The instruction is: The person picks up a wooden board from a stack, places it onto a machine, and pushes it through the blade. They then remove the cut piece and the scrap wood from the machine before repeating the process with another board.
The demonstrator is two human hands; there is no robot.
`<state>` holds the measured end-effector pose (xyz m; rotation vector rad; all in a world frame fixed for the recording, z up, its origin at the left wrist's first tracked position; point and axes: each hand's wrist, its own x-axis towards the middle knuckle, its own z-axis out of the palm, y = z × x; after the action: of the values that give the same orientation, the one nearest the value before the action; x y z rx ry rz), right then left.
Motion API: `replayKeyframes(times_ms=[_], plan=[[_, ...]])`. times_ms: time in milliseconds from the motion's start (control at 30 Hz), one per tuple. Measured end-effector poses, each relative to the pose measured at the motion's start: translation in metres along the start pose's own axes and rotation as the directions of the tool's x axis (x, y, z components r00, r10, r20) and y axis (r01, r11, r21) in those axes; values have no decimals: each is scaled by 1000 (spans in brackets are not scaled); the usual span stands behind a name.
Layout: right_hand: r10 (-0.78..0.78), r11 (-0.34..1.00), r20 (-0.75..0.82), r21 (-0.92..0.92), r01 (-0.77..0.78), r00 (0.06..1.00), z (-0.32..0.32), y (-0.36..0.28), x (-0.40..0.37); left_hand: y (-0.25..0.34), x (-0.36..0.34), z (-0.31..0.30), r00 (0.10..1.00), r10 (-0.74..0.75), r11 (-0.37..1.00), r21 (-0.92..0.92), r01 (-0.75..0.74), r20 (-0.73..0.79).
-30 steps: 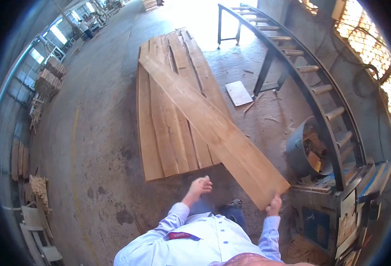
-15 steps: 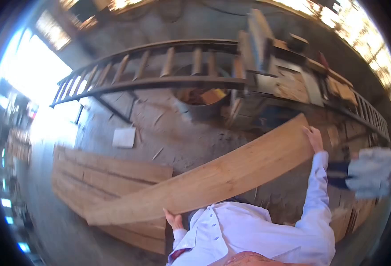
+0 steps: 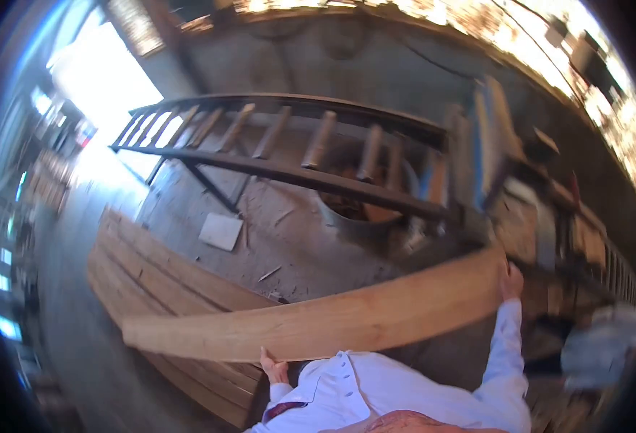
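Observation:
A long, wide wooden board (image 3: 332,321) lies across in front of my body. My right hand (image 3: 511,280) is closed around its right end, the arm stretched out. At the board's near edge, left of my shirt front, my left hand (image 3: 275,366) grips it with the thumb showing on the upper face and the other fingers partly hidden below. The board's left end overlaps a stack of similar planks (image 3: 181,281) low on the floor.
Ahead runs a roller conveyor (image 3: 282,155) on metal legs, leading to a machine (image 3: 520,216) at the right. A round tub (image 3: 365,216) with wood scraps stands under it. A pale square piece (image 3: 220,231) and offcuts lie on the floor. Another person (image 3: 599,346) is at the far right.
The board has swung so its right end sits lower in view, and it lies more level. Both hands still grip it. The whole view has tilted and shifted with my head.

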<state>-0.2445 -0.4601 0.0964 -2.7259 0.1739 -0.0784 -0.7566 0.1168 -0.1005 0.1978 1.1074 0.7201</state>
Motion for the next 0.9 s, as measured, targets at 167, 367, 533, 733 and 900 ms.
replayKeyframes(times_ms=[167, 367, 533, 733, 900], plan=[[-12, 1000, -96, 6, 12, 995, 59, 78, 32, 7, 16, 86, 993, 76, 997, 6, -77, 91], [269, 949, 12, 164, -268, 963, 52, 86, -2, 23, 48, 193, 967, 57, 998, -54, -45, 250], [387, 887, -52, 295, -356, 921, 37, 123, -5, 9, 31, 309, 937, 161, 976, 93, -198, 310], [339, 784, -196, 600, -161, 920, 13, 199, -13, -55, 41, 425, 870, 88, 942, 243, -231, 485], [356, 839, -193, 497, -222, 915, -9, 200, 10, -111, 89, 476, 847, -79, 858, 469, -211, 525]])
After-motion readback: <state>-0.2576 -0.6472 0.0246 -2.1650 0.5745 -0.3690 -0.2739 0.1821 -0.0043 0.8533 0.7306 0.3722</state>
